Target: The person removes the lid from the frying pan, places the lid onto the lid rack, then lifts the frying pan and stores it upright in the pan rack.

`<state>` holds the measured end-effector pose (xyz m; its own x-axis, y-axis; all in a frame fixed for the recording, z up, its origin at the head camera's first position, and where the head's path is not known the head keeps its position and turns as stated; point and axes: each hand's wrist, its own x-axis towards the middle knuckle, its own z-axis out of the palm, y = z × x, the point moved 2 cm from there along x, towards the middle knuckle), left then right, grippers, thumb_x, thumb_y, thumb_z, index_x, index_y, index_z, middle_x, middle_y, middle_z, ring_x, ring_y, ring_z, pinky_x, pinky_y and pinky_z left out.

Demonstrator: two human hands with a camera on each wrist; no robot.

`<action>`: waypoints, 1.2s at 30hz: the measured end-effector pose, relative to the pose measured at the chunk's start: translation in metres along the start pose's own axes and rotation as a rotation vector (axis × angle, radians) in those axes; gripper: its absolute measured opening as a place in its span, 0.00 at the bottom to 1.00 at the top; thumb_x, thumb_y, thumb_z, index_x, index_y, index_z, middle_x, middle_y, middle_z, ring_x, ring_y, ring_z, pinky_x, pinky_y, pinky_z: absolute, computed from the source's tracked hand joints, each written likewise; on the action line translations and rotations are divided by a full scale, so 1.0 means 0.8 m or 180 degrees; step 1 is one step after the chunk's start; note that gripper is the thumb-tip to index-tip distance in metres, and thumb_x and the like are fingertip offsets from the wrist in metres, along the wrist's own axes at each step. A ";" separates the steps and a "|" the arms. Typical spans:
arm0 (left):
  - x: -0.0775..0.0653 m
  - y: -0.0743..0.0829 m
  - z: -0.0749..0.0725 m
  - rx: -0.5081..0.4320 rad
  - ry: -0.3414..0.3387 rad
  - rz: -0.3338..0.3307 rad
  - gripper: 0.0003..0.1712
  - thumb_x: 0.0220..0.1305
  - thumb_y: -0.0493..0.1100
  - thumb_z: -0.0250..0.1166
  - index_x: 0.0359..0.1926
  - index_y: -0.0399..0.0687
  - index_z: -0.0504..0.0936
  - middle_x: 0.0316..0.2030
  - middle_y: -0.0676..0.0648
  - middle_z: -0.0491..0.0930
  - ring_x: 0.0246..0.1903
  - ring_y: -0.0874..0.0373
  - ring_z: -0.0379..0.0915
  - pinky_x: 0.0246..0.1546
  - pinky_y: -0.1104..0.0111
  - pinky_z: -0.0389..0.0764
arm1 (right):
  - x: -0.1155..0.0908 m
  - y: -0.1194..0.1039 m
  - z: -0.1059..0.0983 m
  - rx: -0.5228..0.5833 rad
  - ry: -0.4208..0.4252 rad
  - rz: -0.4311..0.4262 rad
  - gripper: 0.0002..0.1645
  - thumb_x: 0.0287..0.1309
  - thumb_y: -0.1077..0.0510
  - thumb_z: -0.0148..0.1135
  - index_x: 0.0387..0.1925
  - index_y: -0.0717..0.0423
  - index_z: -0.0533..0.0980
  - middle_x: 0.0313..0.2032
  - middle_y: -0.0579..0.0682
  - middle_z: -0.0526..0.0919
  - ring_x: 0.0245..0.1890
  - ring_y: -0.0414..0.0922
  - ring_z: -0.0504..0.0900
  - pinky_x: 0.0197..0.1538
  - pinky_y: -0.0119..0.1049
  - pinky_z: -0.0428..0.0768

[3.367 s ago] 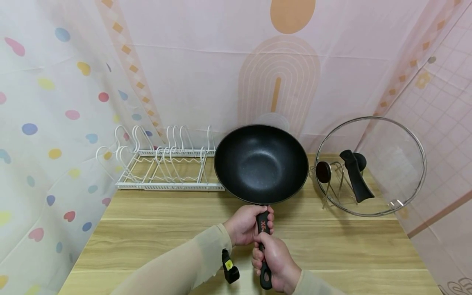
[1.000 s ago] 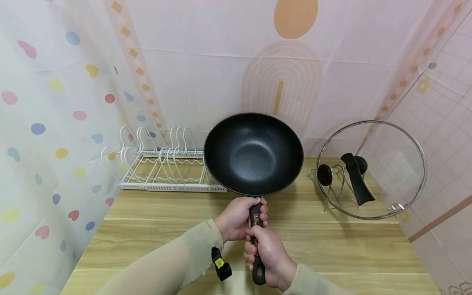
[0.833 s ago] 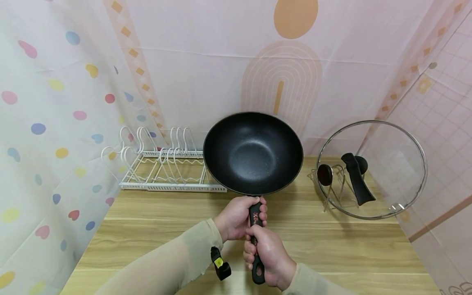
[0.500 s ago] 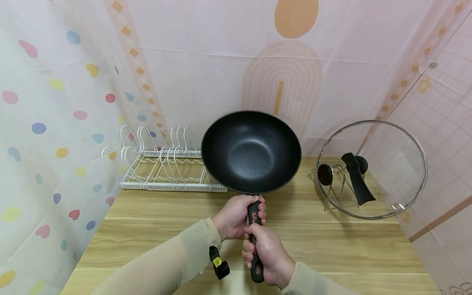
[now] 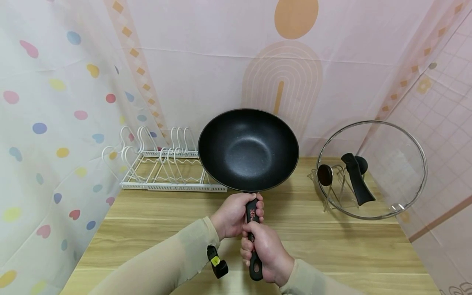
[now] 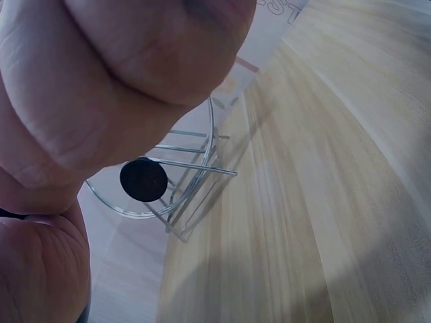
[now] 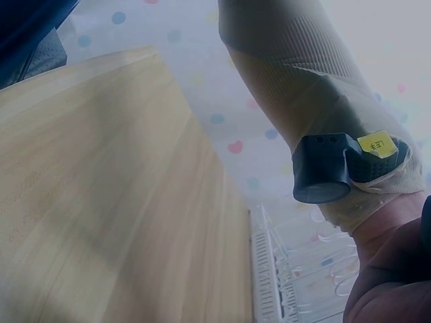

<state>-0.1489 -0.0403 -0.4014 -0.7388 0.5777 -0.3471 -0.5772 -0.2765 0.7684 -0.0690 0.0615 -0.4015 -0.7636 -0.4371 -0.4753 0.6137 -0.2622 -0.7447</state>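
A black wok is held up over the wooden table, its hollow inside facing the head camera and its far rim overlapping the wall curtain. My left hand grips the black handle close to the bowl, thumb lying along the top. Right below it, my right hand wraps the lower handle, with the hanging hole showing at its end. In the left wrist view, curled fingers fill the upper left. The right wrist view shows mostly the left forearm and part of a hand.
A white wire dish rack stands at the left, its right end partly behind the wok. At the right, a glass lid with a black handle leans upright in a wire stand. Curtains surround the wooden table behind and at the sides.
Wok and both hands have drifted left and upward in the head view, nearer the dish rack. Both hands keep the same grip on the handle. Rack and lid have stayed put.
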 end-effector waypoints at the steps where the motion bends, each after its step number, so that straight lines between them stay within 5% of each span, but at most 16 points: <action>1: 0.000 0.000 0.000 -0.0002 0.0000 0.0002 0.16 0.82 0.45 0.40 0.38 0.50 0.71 0.25 0.57 0.72 0.26 0.63 0.71 0.37 0.71 0.79 | 0.000 0.000 0.000 -0.0001 -0.0002 0.0003 0.07 0.66 0.54 0.50 0.31 0.48 0.66 0.13 0.37 0.63 0.13 0.34 0.65 0.20 0.26 0.70; 36: -0.013 0.021 0.002 0.0050 0.0221 0.0178 0.16 0.83 0.45 0.38 0.40 0.50 0.70 0.26 0.57 0.72 0.24 0.64 0.70 0.34 0.72 0.78 | 0.004 -0.014 0.015 0.0029 -0.0211 -0.0017 0.08 0.70 0.53 0.49 0.32 0.48 0.66 0.13 0.36 0.63 0.13 0.33 0.66 0.20 0.25 0.71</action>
<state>-0.1505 -0.0498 -0.3842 -0.7923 0.5069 -0.3395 -0.5293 -0.2945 0.7957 -0.0759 0.0530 -0.3891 -0.7520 -0.4917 -0.4389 0.6116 -0.2724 -0.7428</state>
